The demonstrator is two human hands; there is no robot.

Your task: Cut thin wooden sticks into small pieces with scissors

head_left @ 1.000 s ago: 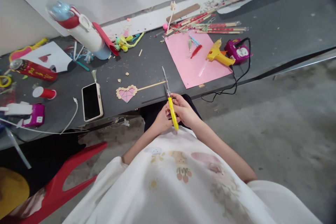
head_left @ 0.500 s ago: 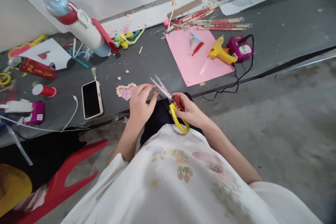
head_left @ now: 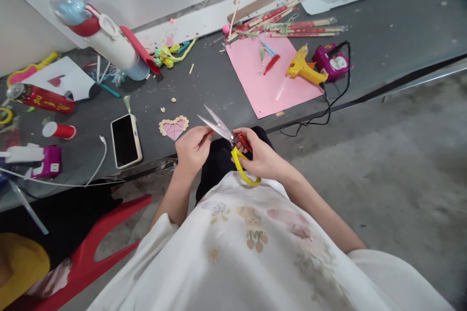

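Note:
In my right hand is a pair of scissors with yellow handles, its blades parted and pointing up and left. Something red also shows at those fingers; I cannot tell whether it belongs to the scissors. My left hand is closed in a pinch, its fingertips partly behind the blades. A tiny pale speck shows by the blades, but what the pinch holds is too small to make out. Just beyond the left hand, a pink paper heart edged with small pale pieces lies on the dark table.
To the right, a yellow glue gun rests on pink paper beside a purple socket block with a black cord. A phone, red thread spool, drink can and bottle stand or lie left.
My left fingertips have closed into a pinch and now meet the scissor blades. The scissors have shifted slightly left, towards the left hand, with the blades still parted.

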